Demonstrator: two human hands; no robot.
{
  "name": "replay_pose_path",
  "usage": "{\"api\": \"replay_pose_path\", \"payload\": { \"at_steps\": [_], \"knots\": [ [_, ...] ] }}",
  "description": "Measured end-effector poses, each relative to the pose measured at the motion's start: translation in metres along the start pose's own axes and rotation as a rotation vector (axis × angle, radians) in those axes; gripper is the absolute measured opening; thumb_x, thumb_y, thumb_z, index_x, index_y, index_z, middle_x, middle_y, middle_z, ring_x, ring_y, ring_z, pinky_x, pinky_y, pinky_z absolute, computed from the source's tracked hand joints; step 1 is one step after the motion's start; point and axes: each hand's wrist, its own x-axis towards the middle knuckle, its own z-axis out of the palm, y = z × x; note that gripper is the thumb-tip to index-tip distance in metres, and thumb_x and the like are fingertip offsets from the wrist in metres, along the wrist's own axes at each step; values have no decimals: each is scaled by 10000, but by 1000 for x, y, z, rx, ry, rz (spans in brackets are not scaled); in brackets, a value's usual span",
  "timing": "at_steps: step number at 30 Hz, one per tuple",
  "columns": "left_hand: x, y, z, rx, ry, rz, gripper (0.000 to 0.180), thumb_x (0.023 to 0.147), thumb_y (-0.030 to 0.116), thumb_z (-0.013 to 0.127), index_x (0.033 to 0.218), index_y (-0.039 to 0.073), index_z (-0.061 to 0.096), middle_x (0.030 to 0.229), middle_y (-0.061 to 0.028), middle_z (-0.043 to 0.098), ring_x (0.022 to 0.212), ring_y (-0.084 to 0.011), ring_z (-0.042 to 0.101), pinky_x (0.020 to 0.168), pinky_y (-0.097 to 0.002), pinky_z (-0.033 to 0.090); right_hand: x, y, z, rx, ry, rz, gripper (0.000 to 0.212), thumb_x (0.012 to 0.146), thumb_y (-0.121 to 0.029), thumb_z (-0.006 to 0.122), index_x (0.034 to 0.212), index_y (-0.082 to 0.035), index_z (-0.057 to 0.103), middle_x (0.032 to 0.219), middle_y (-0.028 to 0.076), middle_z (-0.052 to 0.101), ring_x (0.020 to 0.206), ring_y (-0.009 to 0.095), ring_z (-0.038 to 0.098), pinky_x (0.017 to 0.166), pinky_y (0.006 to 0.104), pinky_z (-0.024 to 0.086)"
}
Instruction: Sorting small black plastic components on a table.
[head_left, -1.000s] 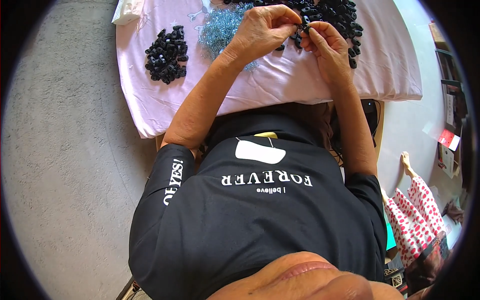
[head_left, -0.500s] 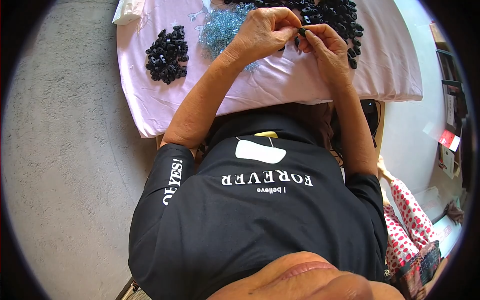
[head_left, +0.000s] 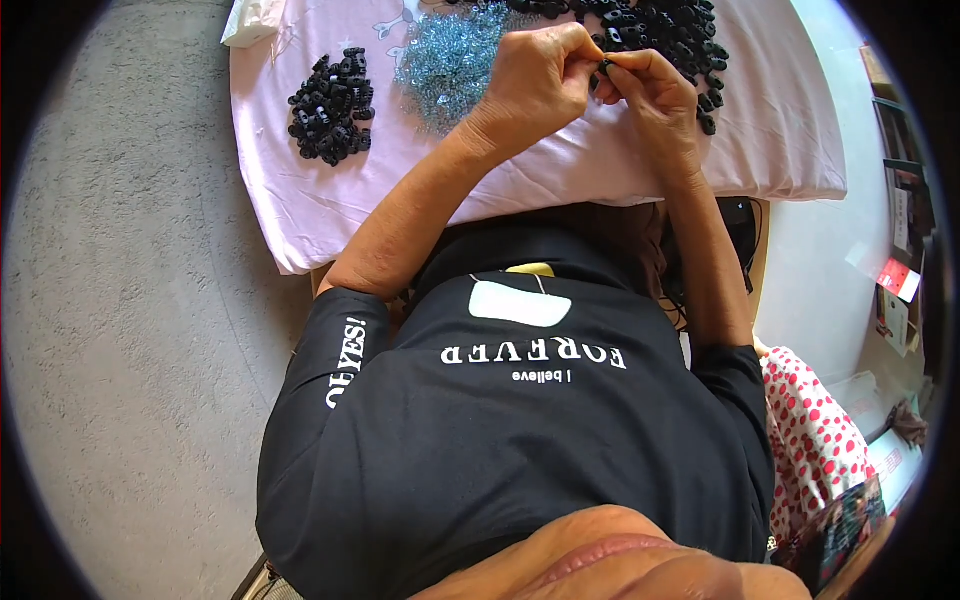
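Observation:
Over the far side of the table my two hands meet, fingertips pinched together. My left hand [head_left: 540,85] is closed, its thumb and forefinger at a small black plastic piece [head_left: 604,68] that looks like a cord lock part. My right hand [head_left: 657,98] grips the same piece from the other side; the fingers partly cover it. Beyond my left hand lies a heap of tiny shiny bluish springs [head_left: 450,65]. A big pile of black plastic pieces [head_left: 680,40] spreads behind my right hand. Farther left sits a smaller pile of black pieces [head_left: 332,108].
A pale pink cloth [head_left: 770,130] covers the table. At its far left corner stands a white packet [head_left: 254,22]. Beside me on the right is another person in white trousers with red spots [head_left: 815,420]. Boxes [head_left: 900,220] line the right side above the grey floor [head_left: 140,300].
My left hand has turned slightly and shifted a little, the pinch staying at the black piece. The person on the right has moved their legs.

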Motion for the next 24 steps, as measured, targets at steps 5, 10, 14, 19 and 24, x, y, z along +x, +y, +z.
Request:
{"api": "replay_pose_path", "payload": {
  "at_steps": [5, 10, 14, 19, 24],
  "knots": [
    [-3, 0, -1, -39, -2, -16, 39, 848, 1, 688, 887, -2, 694, 772, -138, 699, 670, -233, 703, 602, -318, 543, 1, 0, -5, 50, -37, 22, 131, 995, -42, 618, 1103, 9, 674, 846, 52, 694, 767, 101, 653, 729, 234, 538],
    [5, -8, -18, -423, -292, -349, 227, 904, 72, 736, 1110, -1, 676, 902, -80, 749, 762, -148, 718, 629, -273, 562, 3, 5, -10, 279, -103, 69, 168, 1016, -81, 599, 1149, -2, 667, 869, 42, 691, 790, 93, 649, 725, 222, 524],
    [6, -22, -13, -311, -310, -114, 324, 863, 136, 805, 1143, 22, 689, 870, -58, 715, 746, -94, 665, 679, -243, 570, 1, 3, -10, 256, -96, 145, 199, 1040, -85, 553, 1217, -11, 608, 992, 21, 640, 816, 73, 567, 758, 199, 470],
    [14, -28, -23, -383, -540, -190, 348, 884, 142, 785, 1192, 15, 683, 889, -63, 717, 755, -112, 676, 723, -248, 584, 1, 8, -15, 252, -125, 180, 241, 1040, -93, 556, 1272, -27, 545, 1030, 10, 632, 817, 61, 558, 753, 188, 462],
    [16, -29, -29, -586, -620, -279, 361, 927, 155, 741, 1244, 0, 666, 911, -65, 719, 809, -110, 681, 751, -247, 582, 0, -2, -12, 244, -178, 204, 248, 1041, -112, 558, 1275, -30, 538, 1036, 5, 627, 817, 56, 546, 745, 193, 454]
  ]
}}
